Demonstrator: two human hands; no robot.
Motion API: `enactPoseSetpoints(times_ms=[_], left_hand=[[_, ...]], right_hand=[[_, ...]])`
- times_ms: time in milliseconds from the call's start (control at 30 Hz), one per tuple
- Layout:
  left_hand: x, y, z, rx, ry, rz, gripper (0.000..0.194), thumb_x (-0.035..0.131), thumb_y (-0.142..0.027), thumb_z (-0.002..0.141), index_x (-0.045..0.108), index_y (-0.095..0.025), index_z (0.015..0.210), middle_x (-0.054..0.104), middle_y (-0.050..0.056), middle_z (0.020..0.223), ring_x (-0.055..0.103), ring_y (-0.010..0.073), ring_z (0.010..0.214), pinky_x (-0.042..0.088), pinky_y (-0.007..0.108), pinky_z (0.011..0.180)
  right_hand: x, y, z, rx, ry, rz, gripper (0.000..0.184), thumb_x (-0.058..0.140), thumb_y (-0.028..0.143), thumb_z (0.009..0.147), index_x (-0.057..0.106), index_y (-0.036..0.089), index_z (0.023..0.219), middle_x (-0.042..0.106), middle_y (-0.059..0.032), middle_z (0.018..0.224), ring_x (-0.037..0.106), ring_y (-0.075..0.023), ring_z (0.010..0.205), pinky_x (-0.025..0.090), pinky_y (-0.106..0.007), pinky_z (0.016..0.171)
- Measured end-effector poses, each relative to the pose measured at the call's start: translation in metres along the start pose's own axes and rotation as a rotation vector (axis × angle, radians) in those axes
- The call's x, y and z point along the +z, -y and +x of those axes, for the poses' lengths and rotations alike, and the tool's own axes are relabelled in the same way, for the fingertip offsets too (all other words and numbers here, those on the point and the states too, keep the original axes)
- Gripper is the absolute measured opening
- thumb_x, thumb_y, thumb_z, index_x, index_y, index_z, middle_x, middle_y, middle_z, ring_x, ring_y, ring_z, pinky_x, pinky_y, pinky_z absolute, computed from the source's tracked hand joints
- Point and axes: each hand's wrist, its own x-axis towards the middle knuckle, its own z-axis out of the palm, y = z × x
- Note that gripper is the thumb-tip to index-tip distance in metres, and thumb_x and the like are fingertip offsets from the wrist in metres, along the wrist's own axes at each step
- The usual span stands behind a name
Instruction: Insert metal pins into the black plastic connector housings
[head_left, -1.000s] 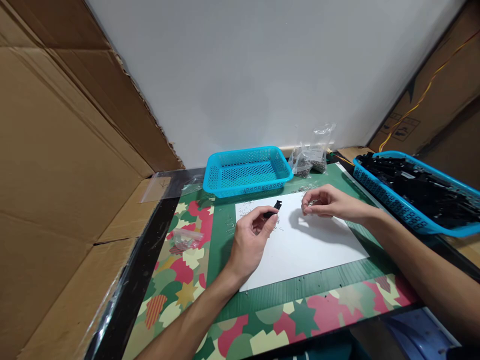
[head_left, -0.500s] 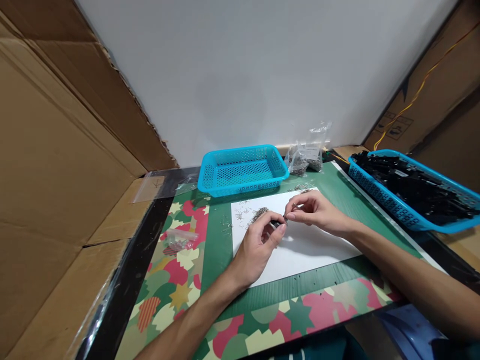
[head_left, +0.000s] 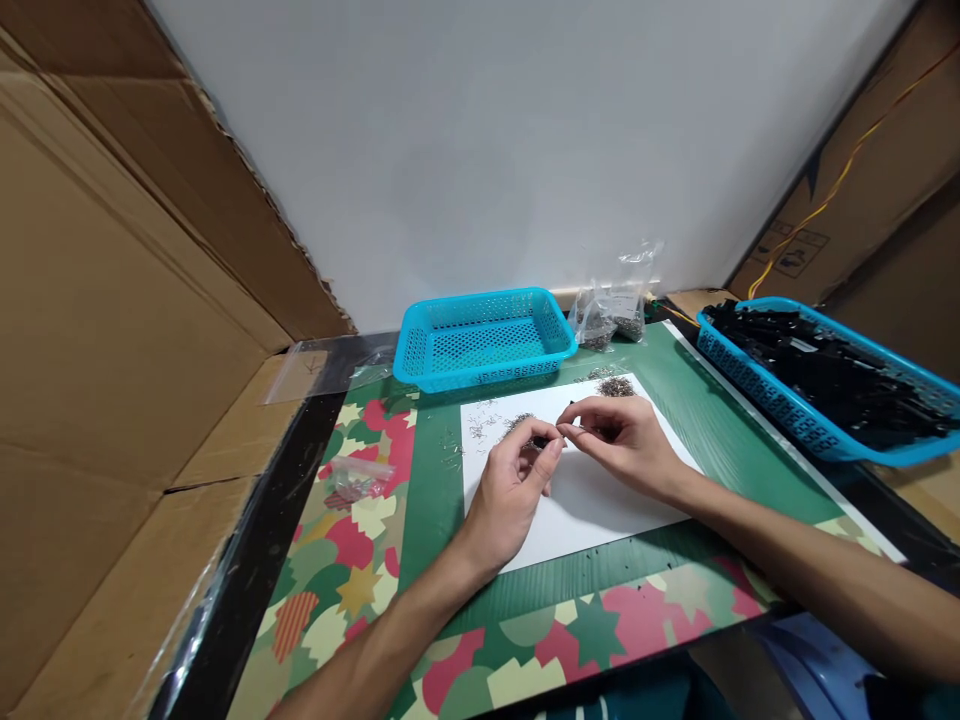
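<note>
Above the white paper [head_left: 600, 500], my left hand [head_left: 514, 490] is closed on a small black plastic part [head_left: 540, 442], mostly covered by the fingers. My right hand [head_left: 626, 440] meets it from the right, thumb and fingertips pinched together at the part's end. Whatever those right fingertips hold is too small or hidden to make out. Behind my left hand lies a pile of tiny metal pieces [head_left: 517, 428], partly covered. A second pile of small metal pieces [head_left: 616, 386] sits just beyond my right hand at the paper's far edge.
A blue perforated basket [head_left: 487, 380] stands at the back. On the right, another blue basket [head_left: 787, 415] is heaped with black plastic parts [head_left: 825, 370]. Clear bags of metal pieces [head_left: 626, 315] lean by the wall. A small plastic bag [head_left: 360, 480] lies left; cardboard [head_left: 150, 300] walls the side.
My right hand has come left from above the paper's right part to meet the black part in my left hand. The view has shifted slightly.
</note>
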Motion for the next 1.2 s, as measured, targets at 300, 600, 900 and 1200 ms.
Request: enactPoseSetpoints(times_ms=[300,600,900,1200], left_hand=[[-0.001,0.007,0.003,-0.061,-0.043,-0.076,0.032,0.061,-0.053,0.1,0.057,-0.021,0.103,0.051,-0.007,0.06,0.041,0.0066,0.047,0.029,0.018,0.044],[-0.004,0.006,0.002,-0.016,-0.038,0.076,0.029,0.058,-0.051,0.102,0.059,-0.022,0.103,0.052,-0.005,0.068,0.046,0.0086,0.057,0.036,0.019,0.053],[-0.005,-0.003,-0.002,0.026,-0.052,0.152,0.028,0.054,-0.049,0.104,0.06,-0.022,0.106,0.053,-0.004,0.073,0.045,0.0101,0.059,0.035,0.024,0.056],[-0.007,-0.003,-0.001,0.107,-0.077,0.242,0.027,0.055,-0.047,0.104,0.061,-0.021,0.104,0.06,0.001,0.09,0.051,0.0135,0.072,0.04,0.027,0.064]], right_hand=[[0.009,0.0,-0.008,-0.131,-0.037,-0.099,0.015,0.063,0.018,0.092,0.077,0.015,0.096,0.043,0.0066,0.056,0.033,-0.0083,0.05,0.03,-0.024,0.049],[0.009,0.002,-0.008,-0.059,0.008,-0.063,0.019,0.063,0.025,0.095,0.078,0.014,0.092,0.052,0.0039,0.055,0.038,-0.0086,0.049,0.03,-0.024,0.049],[0.0,0.005,-0.002,0.02,0.051,0.003,0.024,0.059,0.032,0.101,0.071,0.015,0.089,0.056,0.002,0.063,0.044,-0.0096,0.056,0.032,-0.024,0.053],[-0.006,0.006,0.003,0.185,0.234,0.238,0.036,0.065,0.043,0.099,0.072,0.013,0.08,0.052,0.0035,0.057,0.042,-0.008,0.052,0.03,-0.024,0.051]])
